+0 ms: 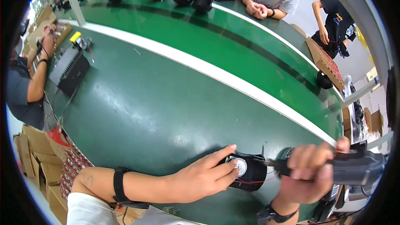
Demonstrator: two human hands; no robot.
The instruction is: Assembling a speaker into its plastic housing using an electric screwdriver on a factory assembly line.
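Fingers spread, my left hand (204, 176) lies over the left side of a black plastic housing (256, 167) on the green table. Its fingertips touch the housing's upper edge and a round silvery-white disc (240, 167) in the middle. A thin red wire (254, 182) runs from the housing toward the right. My right hand (308, 168), blurred by motion, is wrapped round a dark power screwdriver (356, 168). The tool lies nearly level, its bit pointing left at the housing's right edge; whether the bit touches a screw I cannot tell.
Behind the screwdriver sits a dark round part (286, 153). A white rail (187, 64) separates my table from the green conveyor belt (233, 73). At far left, a co-worker's arm (37, 81) is near a black finned box (70, 71). Two people are across the belt, beside a cardboard tray (325, 62).
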